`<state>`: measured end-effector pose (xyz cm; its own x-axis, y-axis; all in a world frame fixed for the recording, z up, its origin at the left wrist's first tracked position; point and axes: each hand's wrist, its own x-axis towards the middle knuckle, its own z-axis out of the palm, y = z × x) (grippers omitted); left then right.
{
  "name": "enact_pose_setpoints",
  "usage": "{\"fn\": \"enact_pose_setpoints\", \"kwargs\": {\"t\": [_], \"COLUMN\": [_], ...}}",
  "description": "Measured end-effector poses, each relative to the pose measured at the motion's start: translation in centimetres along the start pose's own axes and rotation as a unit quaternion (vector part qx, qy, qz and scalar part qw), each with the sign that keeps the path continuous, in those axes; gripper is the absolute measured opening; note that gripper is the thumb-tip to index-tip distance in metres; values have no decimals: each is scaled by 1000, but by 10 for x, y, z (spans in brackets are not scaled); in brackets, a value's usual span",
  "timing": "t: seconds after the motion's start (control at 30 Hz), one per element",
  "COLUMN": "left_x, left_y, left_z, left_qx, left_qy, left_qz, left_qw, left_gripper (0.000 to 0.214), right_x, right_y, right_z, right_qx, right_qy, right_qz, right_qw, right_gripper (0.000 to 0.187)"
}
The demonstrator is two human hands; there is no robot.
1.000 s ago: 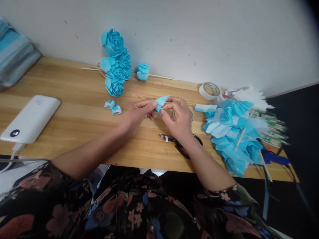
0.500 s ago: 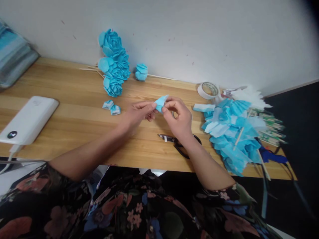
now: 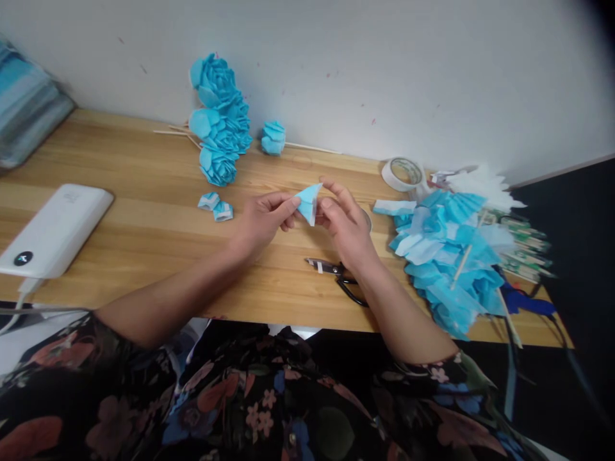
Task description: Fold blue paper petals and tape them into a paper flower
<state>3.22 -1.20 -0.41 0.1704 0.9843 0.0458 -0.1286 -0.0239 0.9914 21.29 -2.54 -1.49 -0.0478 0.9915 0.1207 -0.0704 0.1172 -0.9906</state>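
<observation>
Between the thumb and fingers of my left hand point(image 3: 271, 218) is a folded light blue petal piece point(image 3: 308, 202), fanned out to the right with a white edge. My right hand point(image 3: 348, 224) is just right of it, thumb and index finger apart; its lower fingers come close to the petal's edge, and whether they touch it I cannot tell. Black-handled scissors point(image 3: 336, 269) lie below my right hand, partly covered by the wrist. Two small folded blue pieces point(image 3: 216, 206) rest on the table left of my left hand.
Blue paper-like flowers point(image 3: 218, 121) on sticks lean by the wall, with a smaller bloom point(image 3: 273, 138) beside them. A tape roll point(image 3: 402, 174) and a heap of blue pieces point(image 3: 451, 256) are at right. A white power bank point(image 3: 57, 230) with its cable lies left on the wooden table point(image 3: 158, 256).
My right thumb and index finger have come off the petal and spread apart, moving slightly right. The petal now shows wider and fanned, still pinched in my left hand.
</observation>
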Motion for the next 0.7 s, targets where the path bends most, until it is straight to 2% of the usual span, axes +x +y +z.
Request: {"fn": "enact_pose_setpoints", "kwargs": {"t": [0.17,0.33,0.47,0.6,0.7], "left_x": [-2,-4,-3,0,1], "left_y": [1,3,5,5,4], "left_z": [2,2,0,-1,0], "left_qx": [50,72,13,-40,-34], "left_qy": [1,-12,-27,-19,-52], "left_qz": [36,43,24,-25,-44], "left_qw": [998,996,999,999,997], "left_gripper": [28,29,39,46,46], "right_x": [2,2,2,3,3], "right_y": [5,6,4,6,8], "right_z": [-2,-3,-5,-5,-5], "right_qx": [-52,-77,-62,-67,-71], "right_qy": [-21,1,4,8,5], "right_qz": [-44,-54,-67,-68,-71], "right_qw": [997,996,996,995,995], "right_gripper": [66,60,58,59,62]}}
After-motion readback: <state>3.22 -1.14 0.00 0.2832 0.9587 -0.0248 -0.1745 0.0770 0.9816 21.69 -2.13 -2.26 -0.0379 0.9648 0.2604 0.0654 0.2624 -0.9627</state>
